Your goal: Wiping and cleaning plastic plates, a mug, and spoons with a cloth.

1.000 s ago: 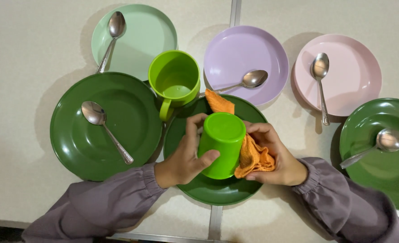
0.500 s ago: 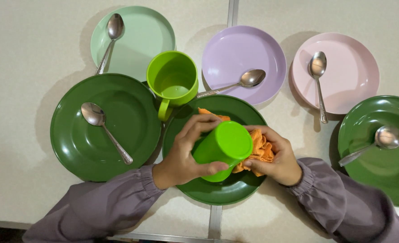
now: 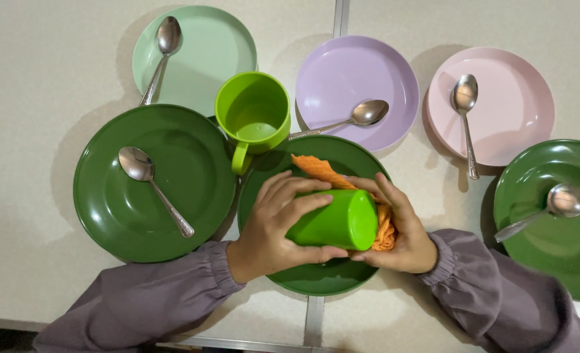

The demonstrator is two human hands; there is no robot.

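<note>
My left hand (image 3: 273, 225) grips a bright green cup (image 3: 338, 222), which lies on its side with its base pointing right. My right hand (image 3: 400, 234) presses an orange cloth (image 3: 329, 172) against the cup's base end; part of the cloth trails up and left from behind the cup. Both hands hover over a dark green plate (image 3: 316, 278) at the centre. A second bright green cup with a handle (image 3: 253, 111) stands upright just above my left hand.
A large dark green plate (image 3: 192, 157) with a spoon (image 3: 153, 188) lies left. Behind are a mint plate (image 3: 211, 46), a lilac plate (image 3: 349, 72) and a pink plate (image 3: 506, 124), each with a spoon. Another dark green plate (image 3: 564, 255) with a spoon (image 3: 545, 210) sits right.
The cup has tipped from nearly upside-down onto its side, base turning to the right. My right hand with the cloth has shifted around to the base end.
</note>
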